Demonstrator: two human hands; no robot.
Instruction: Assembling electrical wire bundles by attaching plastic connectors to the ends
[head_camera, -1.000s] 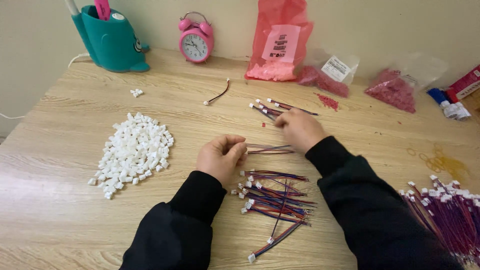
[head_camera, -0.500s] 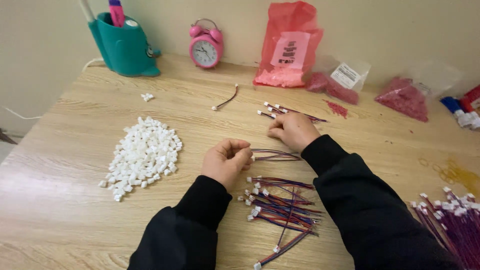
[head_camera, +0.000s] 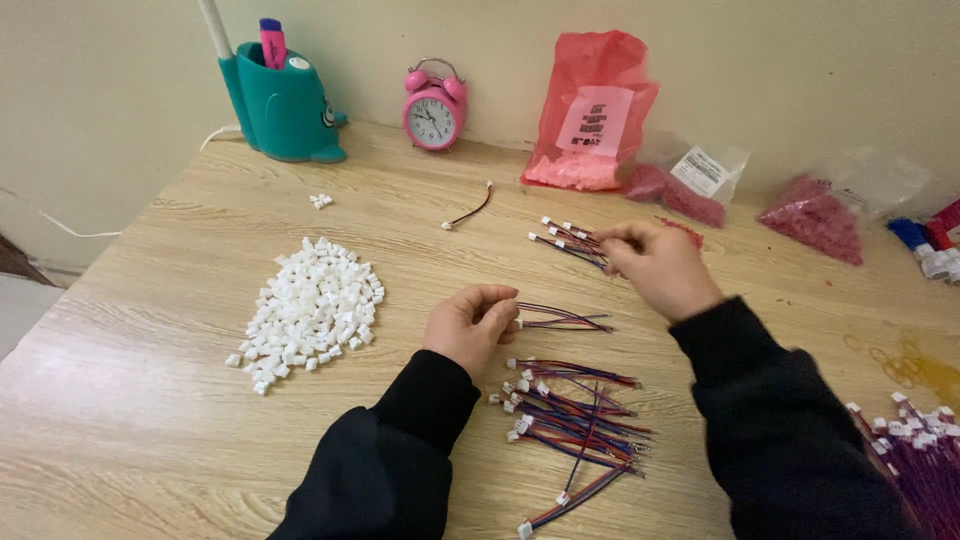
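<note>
My left hand (head_camera: 470, 325) pinches one end of a short bundle of red and purple wires (head_camera: 565, 320) that lies flat on the wooden table (head_camera: 180, 300). My right hand (head_camera: 655, 265) is farther back, fingers closed on a small group of wires with white connectors (head_camera: 562, 238). A loose pile of finished wire leads (head_camera: 570, 415) lies just in front of my left hand. A heap of small white plastic connectors (head_camera: 310, 310) sits to the left of that hand.
A single wire lead (head_camera: 470, 213) lies alone mid-table. Along the wall stand a teal pen holder (head_camera: 280, 100), a pink alarm clock (head_camera: 435, 108), a red plastic bag (head_camera: 590, 110) and clear bags of red parts (head_camera: 815, 215). More wires (head_camera: 915, 445) lie at the right edge.
My right hand has lifted slightly off the table and now pinches the far wires with its fingertips. My left hand keeps its hold on the short bundle. The view has shifted a little.
</note>
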